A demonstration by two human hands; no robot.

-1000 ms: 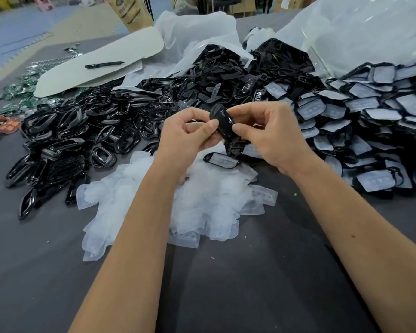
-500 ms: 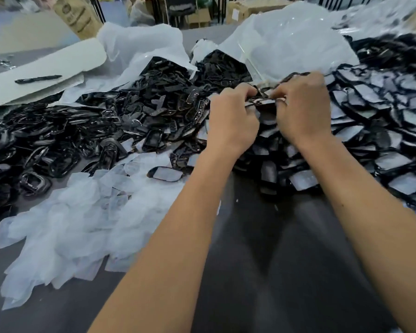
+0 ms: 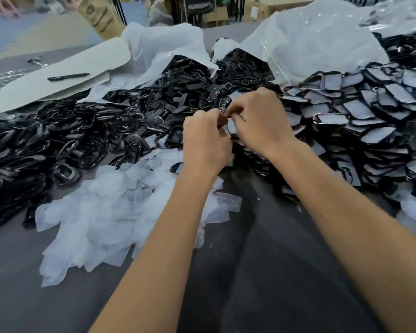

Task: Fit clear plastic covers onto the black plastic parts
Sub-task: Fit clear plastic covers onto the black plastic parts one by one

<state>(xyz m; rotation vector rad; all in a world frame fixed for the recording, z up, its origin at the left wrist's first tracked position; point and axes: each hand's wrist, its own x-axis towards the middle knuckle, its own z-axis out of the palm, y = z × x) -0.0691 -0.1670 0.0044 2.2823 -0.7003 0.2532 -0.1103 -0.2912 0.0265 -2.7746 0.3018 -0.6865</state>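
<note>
Left hand (image 3: 205,143) and right hand (image 3: 262,121) close together at centre, fingers curled, pinching a small pale clear cover (image 3: 231,126) between them above black parts heap (image 3: 87,135), loose cover pile (image 3: 106,212) near-left, covered parts (image 3: 370,111) right.

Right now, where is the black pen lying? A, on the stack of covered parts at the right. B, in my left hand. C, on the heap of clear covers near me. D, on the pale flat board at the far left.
D: the black pen lies on the pale flat board at the far left of the table, away from both hands.
</note>
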